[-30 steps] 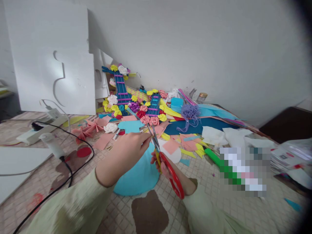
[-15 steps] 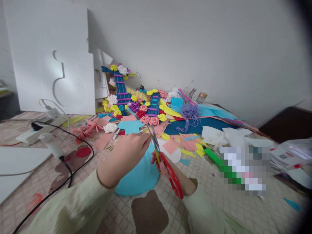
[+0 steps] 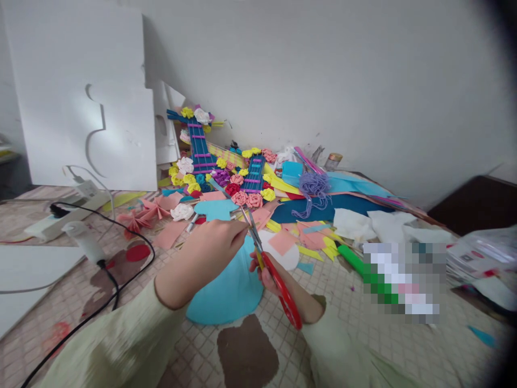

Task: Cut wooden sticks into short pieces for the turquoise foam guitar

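Observation:
My left hand (image 3: 210, 250), seen from its back, is closed over a light-blue paper cutout (image 3: 228, 293). The cutout's wide rounded end hangs below the hand and its narrow end shows above; the fingertips are mostly hidden behind. In my right hand (image 3: 264, 272) are red-handled scissors (image 3: 286, 296) with yellow inside the handle. Their blades point up and left, slightly apart, close to the left hand's fingers. Whether paper lies between the blades I cannot make out.
Paper flowers (image 3: 247, 199) and dark-blue guitar necks (image 3: 201, 145) lie at the back beside purple yarn (image 3: 314, 188). A white board (image 3: 81, 48) leans on the wall. At left are a glue gun (image 3: 84, 242), its black cable and a power strip (image 3: 42, 229). A green tool (image 3: 351, 257) lies right.
Both hands stay nearly in place with the cutout and scissors. The scissors' handles look slightly closer together now, and the whole view has shifted a little.

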`<state>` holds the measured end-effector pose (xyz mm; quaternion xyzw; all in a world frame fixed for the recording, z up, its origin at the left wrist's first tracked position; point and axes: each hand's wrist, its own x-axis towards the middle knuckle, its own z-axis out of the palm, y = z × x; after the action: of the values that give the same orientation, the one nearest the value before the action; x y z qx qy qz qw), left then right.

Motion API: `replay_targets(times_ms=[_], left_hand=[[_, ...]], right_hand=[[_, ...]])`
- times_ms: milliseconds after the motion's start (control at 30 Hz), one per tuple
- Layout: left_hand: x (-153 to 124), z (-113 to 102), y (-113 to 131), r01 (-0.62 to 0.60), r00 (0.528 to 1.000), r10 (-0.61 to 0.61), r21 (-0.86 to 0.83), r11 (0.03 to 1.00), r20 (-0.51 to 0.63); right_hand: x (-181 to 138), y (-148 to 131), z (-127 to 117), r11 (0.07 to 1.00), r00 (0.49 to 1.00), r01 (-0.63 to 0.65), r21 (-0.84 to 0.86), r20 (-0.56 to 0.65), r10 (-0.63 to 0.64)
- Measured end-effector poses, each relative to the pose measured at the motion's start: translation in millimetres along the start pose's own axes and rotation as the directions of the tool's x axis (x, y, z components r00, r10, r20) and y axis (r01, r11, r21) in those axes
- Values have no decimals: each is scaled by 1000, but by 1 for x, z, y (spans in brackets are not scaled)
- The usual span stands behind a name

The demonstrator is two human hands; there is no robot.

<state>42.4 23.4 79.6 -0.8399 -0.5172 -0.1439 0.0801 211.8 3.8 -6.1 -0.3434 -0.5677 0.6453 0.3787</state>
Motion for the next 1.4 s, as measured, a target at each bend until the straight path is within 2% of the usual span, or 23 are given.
replay_targets(times_ms=[133,333,667,833,1067,1267,1400], left_hand=[[0,1,-3,-22,998,23,-15,1000,50],[1,-1,-1,4,999,-5,21,1000,51],[0,0,1,0,1000,-1,30,1000,28],[1,4,3,-19,999,21,71,997,-30],[0,5,4,-42,996,49,92,995,-69],[0,4,1,-55,997,59,84,995,-43],[0,7,1,-77,992,86,100,992,-91]], right_hand=[[0,2,-1,998,1000,13,-65,21,-11],[-1,3,-2,987,998,63,-147,8,-63],[3,13,-7,957,992,124,-262,42,-118],[3,12,-6,932,987,161,-325,40,-156],[0,6,-4,937,992,128,-324,29,-125],[-3,4,-4,956,993,115,-271,32,-111],[-1,6,-3,974,996,81,-213,-5,-84]])
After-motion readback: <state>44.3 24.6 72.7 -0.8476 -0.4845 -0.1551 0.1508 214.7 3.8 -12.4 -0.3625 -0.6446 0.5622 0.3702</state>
